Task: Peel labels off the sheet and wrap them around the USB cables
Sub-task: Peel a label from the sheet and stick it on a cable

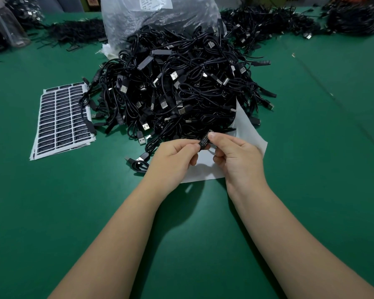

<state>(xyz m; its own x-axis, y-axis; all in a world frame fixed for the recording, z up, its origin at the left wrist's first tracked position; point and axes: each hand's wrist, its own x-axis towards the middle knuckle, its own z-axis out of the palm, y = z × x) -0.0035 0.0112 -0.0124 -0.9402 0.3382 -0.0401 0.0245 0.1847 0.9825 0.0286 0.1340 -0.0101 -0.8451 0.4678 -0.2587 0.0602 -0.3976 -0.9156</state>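
Note:
A big heap of black USB cables (177, 89) lies on the green table. Just in front of it, my left hand (173, 157) and my right hand (239, 157) pinch a small black label (205, 140) with white print between their fingertips. The label seems to sit on a black cable part, mostly hidden by my fingers. A white backing sheet (252, 134) lies under my hands and the heap's near edge. A stack of label sheets (62, 119) with rows of black labels rests to the left of the heap.
A clear plastic bag (138, 20) stands behind the heap. More cable piles (268, 24) lie along the far edge, and a clear bottle (7, 26) is at far left. One loose coiled cable (138, 161) sits left of my left hand. Bare green table (324, 147) spreads right.

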